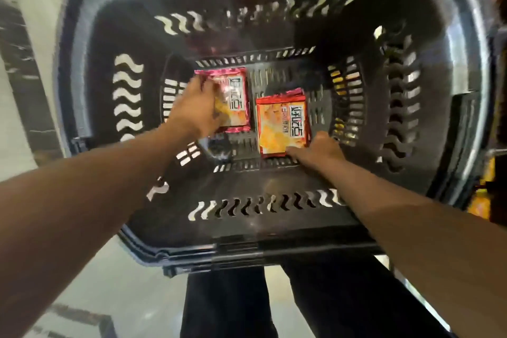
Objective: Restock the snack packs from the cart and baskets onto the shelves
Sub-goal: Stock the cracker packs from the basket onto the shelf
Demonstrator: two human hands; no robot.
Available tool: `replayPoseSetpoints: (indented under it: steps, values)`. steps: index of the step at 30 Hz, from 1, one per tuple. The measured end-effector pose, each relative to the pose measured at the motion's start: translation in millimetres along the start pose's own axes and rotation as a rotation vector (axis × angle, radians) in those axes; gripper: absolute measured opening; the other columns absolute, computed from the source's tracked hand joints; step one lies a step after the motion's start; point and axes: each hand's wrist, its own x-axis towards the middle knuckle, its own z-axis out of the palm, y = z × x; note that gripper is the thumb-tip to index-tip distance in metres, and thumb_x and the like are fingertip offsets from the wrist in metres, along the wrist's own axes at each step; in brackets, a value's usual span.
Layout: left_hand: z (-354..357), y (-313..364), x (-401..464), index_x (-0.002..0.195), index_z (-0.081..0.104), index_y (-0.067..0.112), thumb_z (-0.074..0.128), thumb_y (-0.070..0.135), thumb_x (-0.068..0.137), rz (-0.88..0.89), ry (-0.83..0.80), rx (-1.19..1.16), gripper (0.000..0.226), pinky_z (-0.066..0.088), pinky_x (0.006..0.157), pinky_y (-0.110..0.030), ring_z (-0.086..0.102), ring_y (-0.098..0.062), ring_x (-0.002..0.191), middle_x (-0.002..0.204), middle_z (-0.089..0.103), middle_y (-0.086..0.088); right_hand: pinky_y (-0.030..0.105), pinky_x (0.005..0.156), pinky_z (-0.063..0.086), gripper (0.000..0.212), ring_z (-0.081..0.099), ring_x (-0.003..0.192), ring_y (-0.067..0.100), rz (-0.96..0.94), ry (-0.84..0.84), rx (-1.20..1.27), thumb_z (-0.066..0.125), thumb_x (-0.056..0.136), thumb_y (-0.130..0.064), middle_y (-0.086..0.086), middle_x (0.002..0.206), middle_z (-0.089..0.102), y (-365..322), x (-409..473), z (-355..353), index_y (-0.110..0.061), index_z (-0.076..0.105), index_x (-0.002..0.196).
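Black slotted plastic fills most of the frame: a deep shopping basket [90, 68] seen from straight above, with the last snack packs lying flat on its floor at the centre. A crimson-edged foil pack with an orange picture [233, 99] lies centre-left, and a red-bordered orange foil pack [282, 123], seemingly the top of a small stack, lies just to its right, a strip of basket floor between them.

Both hands reach down to the bottom. The left hand [196, 108] covers the left part of the crimson-edged pack, fingers curled down onto it; motion blur hides whether they have closed round the edge, so I cannot tell if it grips yet. The right hand [315, 149] sits at the lower right corner of the orange pack, fingers bent at the pack's near edge, apparently working under it; a firm hold is not visible there either.

To do this pickup well, each hand probably needs a fingertip slid under a pack edge, since flat foil on a slotted floor gives little to pinch. Lifting straight up, clear of the tall basket walls, should keep the slippery wrappers from snagging or sliding off the stack.
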Motion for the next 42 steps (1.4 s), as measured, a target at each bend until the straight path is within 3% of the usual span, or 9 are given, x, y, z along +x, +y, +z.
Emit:
replayPoseSetpoints:
  steps: [4, 10, 14, 23, 26, 29, 32, 36, 42]
  values:
    - [9.7, -1.7, 39.8, 0.162, 0.006, 0.019, 0.079, 0.058, 0.076, -0.001, -0.059, 0.143, 0.12, 0.017, 0.124, -0.058, 0.004, -0.033, 0.157, 0.171, 0.001, -0.011, 0.031, 0.083, 0.044, 0.061, 0.061, 0.121, 0.033, 0.042, 0.018, 0.006, 0.08, 0.085, -0.043, 0.011, 0.132, 0.064, -4.0, 28.7, 16.0, -0.012, 0.054, 0.131]
    - [1.6, 8.2, 44.6, 0.158, 0.018, 0.01, 0.083, 0.068, 0.068, -0.077, -0.063, 0.317, 0.125, 0.027, 0.118, -0.058, 0.033, -0.046, 0.143, 0.154, 0.035, -0.024, 0.032, 0.084, 0.048, 0.047, 0.062, 0.118, 0.034, 0.084, 0.041, 0.049, 0.075, 0.087, -0.027, 0.013, 0.127, 0.065, -1.5, 33.8, 18.8, -0.01, 0.058, 0.128]
    - [-10.0, 7.3, 30.6, 0.148, 0.039, 0.005, 0.079, 0.067, 0.072, -0.117, -0.099, 0.333, 0.106, 0.034, 0.114, -0.055, 0.042, -0.043, 0.136, 0.144, 0.046, -0.024, 0.028, 0.075, 0.044, 0.044, 0.064, 0.106, 0.031, 0.068, 0.042, 0.128, 0.076, 0.088, -0.025, 0.012, 0.119, 0.067, -2.7, 21.1, 9.1, -0.009, 0.059, 0.125]
    - [-58.5, 10.0, -60.1, 0.127, 0.052, 0.014, 0.075, 0.052, 0.087, -0.229, -0.037, -0.25, 0.06, 0.05, 0.094, -0.042, 0.061, -0.028, 0.107, 0.11, 0.061, -0.005, 0.026, 0.072, 0.041, 0.02, 0.058, 0.092, 0.022, -0.009, 0.186, 0.226, 0.071, 0.091, -0.024, 0.006, 0.101, 0.061, -14.1, -62.1, -29.7, -0.015, 0.057, 0.104]
    - [-82.1, 13.5, -103.3, 0.116, 0.052, 0.014, 0.08, 0.047, 0.083, -0.291, -0.023, -0.507, 0.054, 0.053, 0.081, -0.036, 0.066, -0.024, 0.092, 0.106, 0.068, -0.004, 0.027, 0.074, 0.04, 0.033, 0.056, 0.092, 0.024, -0.037, 0.197, 0.304, 0.074, 0.086, -0.028, 0.005, 0.099, 0.059, -14.4, -109.4, -56.5, -0.015, 0.05, 0.104]
    - [-113.5, 20.3, -155.5, 0.114, 0.049, 0.017, 0.085, 0.043, 0.081, -0.305, -0.013, -0.744, 0.055, 0.057, 0.086, -0.038, 0.069, -0.017, 0.085, 0.098, 0.069, 0.003, 0.03, 0.079, 0.047, 0.047, 0.059, 0.092, 0.022, -0.065, 0.164, 0.319, 0.083, 0.08, -0.03, 0.001, 0.094, 0.059, -15.0, -162.4, -86.7, -0.014, 0.048, 0.107]
    - [-149.2, 25.8, -216.2, 0.118, 0.058, 0.02, 0.087, 0.062, 0.07, -0.284, -0.009, -0.869, 0.07, 0.059, 0.089, -0.041, 0.074, -0.017, 0.089, 0.102, 0.076, 0.005, 0.039, 0.088, 0.058, 0.046, 0.071, 0.094, 0.02, -0.074, 0.044, 0.457, 0.089, 0.069, -0.028, 0.002, 0.1, 0.072, -11.5, -220.0, -120.3, -0.017, 0.054, 0.097]
    - [-204.5, 40.6, -292.1, 0.116, 0.071, 0.027, 0.082, 0.051, 0.081, -0.206, -0.009, -0.948, 0.043, 0.061, 0.088, -0.041, 0.076, -0.011, 0.085, 0.098, 0.079, 0.008, 0.034, 0.076, 0.059, 0.021, 0.071, 0.083, 0.018, -0.121, 0.02, 0.55, 0.085, 0.075, -0.015, 0.002, 0.092, 0.074, -2.1, -301.0, -160.5, -0.019, 0.069, 0.086]
    - [-272.6, 56.6, -381.7, 0.116, 0.07, 0.019, 0.08, 0.037, 0.088, -0.138, 0.081, -1.064, 0.035, 0.061, 0.087, -0.04, 0.077, -0.015, 0.088, 0.098, 0.079, 0.003, 0.044, 0.064, 0.059, 0.022, 0.067, 0.076, 0.026, -0.187, 0.084, 0.835, 0.072, 0.086, -0.006, 0.006, 0.093, 0.069, 23.0, -417.2, -184.7, -0.022, 0.066, 0.099]
